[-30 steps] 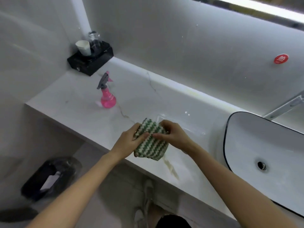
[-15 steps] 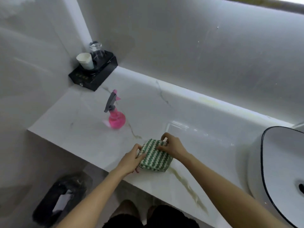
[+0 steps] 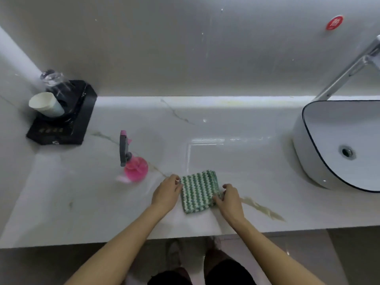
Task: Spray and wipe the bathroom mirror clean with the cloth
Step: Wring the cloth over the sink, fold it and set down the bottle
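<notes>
— What does the frame show of the cloth?

— The green-and-white striped cloth (image 3: 197,192) now lies folded flat on the marble counter (image 3: 257,161) near its front edge; a second ago it was held up off the stone between both hands. The left hand (image 3: 167,194) meets its left edge with fingers bent, seemingly pinching the upper corner, while the right hand (image 3: 229,199) rests at the right edge, fingertips curled against the fold — whether they pinch it or only touch it cannot be told.

— And the meaning for the job?

— A judgement only: the cloth looks squared up and set down, which could free a hand for the pink spray bottle (image 3: 133,163) standing just to the left, apart from the cloth. The mirror itself is out of view.

— The surface?

— Glossy white stone with grey veins and a yellowish streak (image 3: 263,208) to the right of the hands.

— And the room beyond?

— A white basin with a dark rim (image 3: 320,140) at the right, a chrome tap (image 3: 349,68) above it, a red round sticker (image 3: 334,22) on the grey wall, and a black tray (image 3: 67,120) in the left corner holding a paper cup (image 3: 44,104) and a clear glass (image 3: 50,77).
</notes>
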Action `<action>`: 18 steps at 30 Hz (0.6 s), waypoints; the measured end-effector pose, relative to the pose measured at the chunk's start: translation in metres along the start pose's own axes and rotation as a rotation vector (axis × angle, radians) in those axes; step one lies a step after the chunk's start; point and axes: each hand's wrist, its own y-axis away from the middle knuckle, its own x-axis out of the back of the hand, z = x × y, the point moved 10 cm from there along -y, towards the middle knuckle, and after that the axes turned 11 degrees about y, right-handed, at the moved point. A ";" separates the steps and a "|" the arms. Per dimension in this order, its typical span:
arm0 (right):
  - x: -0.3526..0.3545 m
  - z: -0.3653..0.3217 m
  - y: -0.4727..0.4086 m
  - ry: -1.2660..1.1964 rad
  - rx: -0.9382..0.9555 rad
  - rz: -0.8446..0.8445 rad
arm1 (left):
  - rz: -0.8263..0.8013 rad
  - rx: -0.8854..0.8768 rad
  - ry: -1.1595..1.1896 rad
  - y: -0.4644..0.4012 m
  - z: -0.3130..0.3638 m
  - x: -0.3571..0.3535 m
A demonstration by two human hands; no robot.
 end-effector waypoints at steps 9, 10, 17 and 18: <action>-0.019 0.008 0.008 -0.407 -0.233 -0.062 | -0.084 -0.402 -0.472 -0.013 0.037 -0.033; -0.017 0.006 0.008 -0.427 -0.213 -0.054 | -0.088 -0.483 -0.518 -0.009 0.038 -0.037; -0.023 0.029 0.010 -0.337 -0.257 -0.077 | -0.302 -0.532 -0.836 -0.006 0.009 -0.059; -0.022 0.028 0.010 -0.313 -0.239 -0.078 | -0.319 -0.521 -0.885 -0.008 0.012 -0.057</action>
